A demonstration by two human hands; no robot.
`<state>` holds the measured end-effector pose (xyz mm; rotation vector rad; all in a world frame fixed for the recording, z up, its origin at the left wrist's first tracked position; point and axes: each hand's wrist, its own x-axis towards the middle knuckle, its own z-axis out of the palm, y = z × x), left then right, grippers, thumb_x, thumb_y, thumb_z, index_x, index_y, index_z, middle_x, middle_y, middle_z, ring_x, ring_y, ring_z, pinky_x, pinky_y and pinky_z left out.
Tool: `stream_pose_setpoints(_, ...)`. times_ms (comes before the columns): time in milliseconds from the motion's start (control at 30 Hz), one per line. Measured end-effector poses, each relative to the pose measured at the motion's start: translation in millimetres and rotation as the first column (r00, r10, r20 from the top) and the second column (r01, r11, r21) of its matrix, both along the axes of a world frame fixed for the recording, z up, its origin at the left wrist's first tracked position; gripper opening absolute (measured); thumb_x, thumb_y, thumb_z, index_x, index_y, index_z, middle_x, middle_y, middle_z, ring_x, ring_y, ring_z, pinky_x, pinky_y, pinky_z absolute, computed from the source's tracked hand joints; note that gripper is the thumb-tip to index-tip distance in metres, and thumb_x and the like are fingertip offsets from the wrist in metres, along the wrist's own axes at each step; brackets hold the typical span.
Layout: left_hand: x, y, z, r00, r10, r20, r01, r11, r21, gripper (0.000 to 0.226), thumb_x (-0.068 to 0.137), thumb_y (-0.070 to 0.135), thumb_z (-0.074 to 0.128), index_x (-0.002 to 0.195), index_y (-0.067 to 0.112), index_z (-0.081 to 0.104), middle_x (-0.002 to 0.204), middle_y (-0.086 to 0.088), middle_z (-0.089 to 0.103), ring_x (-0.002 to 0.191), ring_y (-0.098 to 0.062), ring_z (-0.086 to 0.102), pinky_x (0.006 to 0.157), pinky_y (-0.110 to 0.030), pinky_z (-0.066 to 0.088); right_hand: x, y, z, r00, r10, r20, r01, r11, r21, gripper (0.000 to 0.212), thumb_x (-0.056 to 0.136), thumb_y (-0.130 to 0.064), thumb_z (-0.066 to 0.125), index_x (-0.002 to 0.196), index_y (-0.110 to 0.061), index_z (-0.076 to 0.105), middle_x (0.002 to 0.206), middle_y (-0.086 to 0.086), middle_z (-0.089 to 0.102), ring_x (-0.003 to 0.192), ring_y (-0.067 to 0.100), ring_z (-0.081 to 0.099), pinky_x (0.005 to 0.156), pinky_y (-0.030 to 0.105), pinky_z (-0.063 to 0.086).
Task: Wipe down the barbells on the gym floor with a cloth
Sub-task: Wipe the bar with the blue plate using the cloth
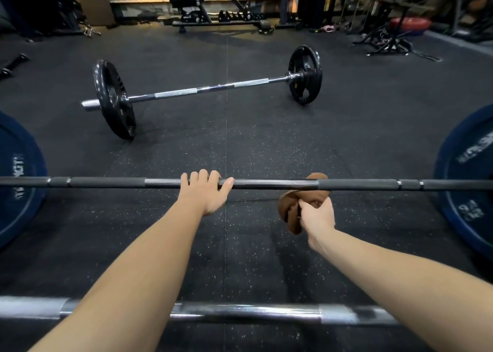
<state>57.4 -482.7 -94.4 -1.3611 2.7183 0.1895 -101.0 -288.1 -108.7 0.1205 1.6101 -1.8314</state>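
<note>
Speckled rubber flooring [240, 143] could let the black barbell [360, 184] roll away if the brown cloth [289, 213] is tugged lopsidedly (likely enough). The left hand [204, 194] hooks its fingers over the shaft; just right of it, the right hand [317, 215] clenches the cloth looped round that same shaft.

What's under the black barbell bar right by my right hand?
A crumpled brown cloth passes beneath the black steel bar, one fold showing beyond it, gripped by the right hand. Speckled black rubber floor lies below. The bar covers the cloth's middle stretch.
</note>
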Motion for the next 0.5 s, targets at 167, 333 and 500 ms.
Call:
stream_pose_setpoints(167, 0, 2, -7, 0.999, -0.003, -0.047, 0.0, 0.999, -0.05, 0.057, 0.104, 0.064, 0.017, 0.128, 0.023, 0.048, 0.127, -0.005, 0.048, 0.126, -0.03, 0.041, 0.12, -0.052, 0.016, 24, -28, -6, 0.999, 0.046, -0.007, -0.046, 0.999, -0.011, 0.029, 0.092, -0.012, 0.057, 0.105, -0.037, 0.059, 0.094, 0.001, 0.077, 0.065, 0.011, 0.064, 0.057, 0.021, 0.042)
stream_pose_setpoints(333, 1, 1, -7, 0.999, -0.005, -0.042, 0.003, 0.999, -0.051, 0.055, 0.104, 0.063, 0.018, 0.127, 0.023, 0.047, 0.128, -0.005, 0.048, 0.126, -0.03, 0.041, 0.12, -0.052, 0.017, 38, -39, -13, 0.992, 0.096, -0.08, -0.091, 0.993, 0.069, 0.023, 0.099, -0.017, 0.06, 0.109, -0.037, 0.055, 0.09, -0.007, 0.069, 0.058, -0.005, 0.065, 0.057, 0.014, 0.055)
stream_pose_setpoints(500, 1, 1, -5, 0.999, -0.004, -0.039, 0.003, 1.0, -0.025, 0.058, 0.104, 0.064, 0.016, 0.136, 0.026, 0.045, 0.134, -0.004, 0.047, 0.129, -0.029, 0.04, 0.121, -0.052, 0.014, 16, -20, -9, 0.996, 0.047, -0.07, -0.045, 0.998, 0.038, 0.028, 0.095, -0.021, 0.059, 0.101, -0.048, 0.062, 0.091, -0.004, 0.075, 0.069, 0.013, 0.069, 0.067, 0.03, 0.054)
